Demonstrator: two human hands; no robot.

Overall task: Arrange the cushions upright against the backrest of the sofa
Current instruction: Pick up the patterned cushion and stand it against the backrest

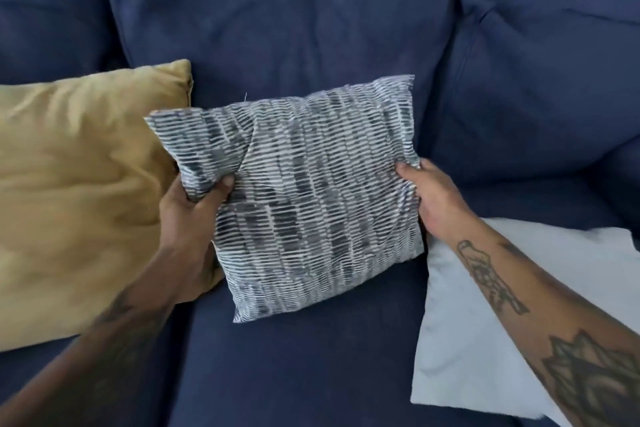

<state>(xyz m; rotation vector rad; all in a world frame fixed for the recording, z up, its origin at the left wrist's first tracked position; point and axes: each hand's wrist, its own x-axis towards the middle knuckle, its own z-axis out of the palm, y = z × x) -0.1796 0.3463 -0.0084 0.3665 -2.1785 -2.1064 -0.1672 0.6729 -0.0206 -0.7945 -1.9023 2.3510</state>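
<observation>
A grey-and-white striped cushion (311, 191) is held above the middle seat of the navy sofa, tilted, its top edge toward the backrest (284, 28). My left hand (194, 218) grips its left edge, thumb pressed into the fabric. My right hand (433, 198) pinches its right edge. A mustard-yellow cushion (79, 191) leans at the left, partly against the backrest. A pale grey cushion (460, 329) lies flat on the seat at the right, partly under my right forearm.
The navy seat (294, 374) stretches in front of the striped cushion. Three back cushions of the sofa run across the top, with a pale wall strip above them.
</observation>
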